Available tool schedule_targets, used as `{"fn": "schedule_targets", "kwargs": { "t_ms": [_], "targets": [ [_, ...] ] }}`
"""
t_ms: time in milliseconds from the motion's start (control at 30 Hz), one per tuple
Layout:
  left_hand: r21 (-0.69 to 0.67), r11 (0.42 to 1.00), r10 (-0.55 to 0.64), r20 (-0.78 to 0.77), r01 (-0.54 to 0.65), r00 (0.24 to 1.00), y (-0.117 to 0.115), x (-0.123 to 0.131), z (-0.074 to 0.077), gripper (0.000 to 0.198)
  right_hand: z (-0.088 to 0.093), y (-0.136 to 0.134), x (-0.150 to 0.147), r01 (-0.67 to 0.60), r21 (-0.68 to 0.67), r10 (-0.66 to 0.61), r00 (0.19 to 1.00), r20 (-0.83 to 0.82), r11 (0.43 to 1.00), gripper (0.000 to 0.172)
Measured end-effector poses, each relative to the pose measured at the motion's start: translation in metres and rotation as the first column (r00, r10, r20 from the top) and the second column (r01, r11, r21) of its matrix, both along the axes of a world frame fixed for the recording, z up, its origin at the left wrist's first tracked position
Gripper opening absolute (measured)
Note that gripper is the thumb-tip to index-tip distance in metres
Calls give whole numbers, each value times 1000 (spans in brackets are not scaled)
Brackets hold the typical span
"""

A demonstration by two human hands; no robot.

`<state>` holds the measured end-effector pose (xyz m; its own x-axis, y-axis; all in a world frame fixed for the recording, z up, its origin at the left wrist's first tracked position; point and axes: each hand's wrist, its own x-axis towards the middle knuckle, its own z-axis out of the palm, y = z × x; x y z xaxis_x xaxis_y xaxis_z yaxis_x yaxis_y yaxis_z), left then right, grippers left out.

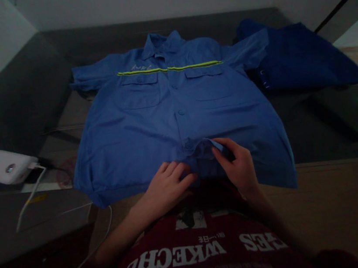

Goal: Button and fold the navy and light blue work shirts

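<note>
A blue short-sleeved work shirt (pixel 145 129) lies front up, collar at the far end, with a yellow-green stripe across the chest and two flap pockets. Several front buttons show down the middle; those seen look fastened. Pinched between the thumb and fingers of my right hand (pixel 238 163) is the lower front edge of the shirt, lifted and folded back near the lowest visible button. My left hand (pixel 172 181) is at the hem just left of the placket, its fingers curled on the cloth and its thumb pointing right.
Darker blue folded cloth (pixel 300 56) lies at the right, partly under the shirt's sleeve. A white device (pixel 3 166) with a plugged-in cable (pixel 31 197) sits on the left. The dark table (pixel 327 132) ends close to my body, and a wall (pixel 148 1) stands behind it.
</note>
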<state>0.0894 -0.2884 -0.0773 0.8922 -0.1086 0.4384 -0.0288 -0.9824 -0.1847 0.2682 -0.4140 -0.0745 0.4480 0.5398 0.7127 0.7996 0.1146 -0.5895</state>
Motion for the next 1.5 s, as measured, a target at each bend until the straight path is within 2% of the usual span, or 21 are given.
{"fn": "schedule_targets", "kwargs": {
  "t_ms": [100,233,333,433,500,533,667,733,867,967,1100,1267,1500],
  "targets": [
    [60,998,15,-1,-15,1000,0,5,-1,13,1,-1,-1,-10,-11,10,1000,-17,1000,19],
    [31,999,-45,-11,45,999,3,3,5,15,3,-1,-2,-30,-17,29,998,-59,999,18],
    [-131,986,-106,-29,101,994,8,-3,13,15,8,-3,-3,-96,-9,95,991,-98,995,15],
    [-379,913,-145,37,148,989,12,-5,21,15,16,-6,-6,-162,30,164,981,-100,986,14],
    [-479,866,-100,113,143,989,12,-4,27,16,22,-7,-9,-154,33,157,982,-104,987,14],
    [-498,860,-50,133,110,990,11,-2,30,16,24,-7,-11,-138,27,140,984,-113,990,14],
    [-440,886,219,122,-145,968,0,6,36,19,26,0,-16,-83,38,88,986,-144,996,11],
    [-421,884,281,135,-202,950,-7,11,34,21,24,5,-16,-89,51,96,983,-158,995,9],
    [-477,872,229,188,-115,955,-14,18,27,25,20,11,-17,-99,37,104,974,-203,994,7],
    [-546,837,172,214,-28,962,-15,21,23,24,22,11,-16,-105,22,107,968,-226,994,8],
    [-605,796,172,254,18,952,-14,22,23,17,25,11,-15,-152,-2,147,956,-252,988,10],
    [-619,778,126,322,107,938,-14,20,26,14,26,7,-15,-197,-30,184,954,-235,980,10],
    [-613,784,142,327,95,934,-14,20,23,15,29,2,-21,-213,-52,204,968,-145,976,12]
  ]
}}
